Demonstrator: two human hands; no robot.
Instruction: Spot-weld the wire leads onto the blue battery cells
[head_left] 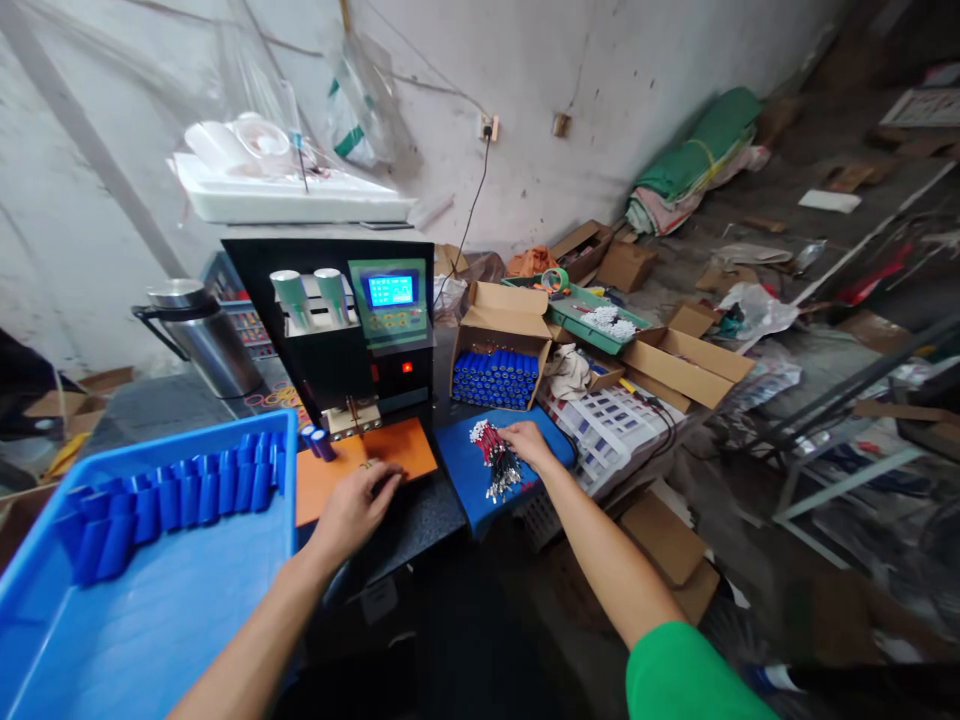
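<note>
My left hand [354, 512] rests over the orange board [411, 450] in front of a black machine with metal electrode tips [352, 410]. Its fingers are curled in; whatever they may hold is hidden. Beside it, by the electrodes, stand blue cylindrical cells [321, 443]. Over on the right, my right hand [527, 444] pinches at the edge of a bunch of red and black wire leads [496, 462] with white connectors. The bunch lies on a blue mat [465, 450].
A blue tray [202, 620] holding rows of blue cells is at left. The black machine [330, 360] has a lit screen. Behind the mat stands a cardboard box [502, 300] of blue cells. A steel jug [206, 345] and a green tray [592, 335] are farther back.
</note>
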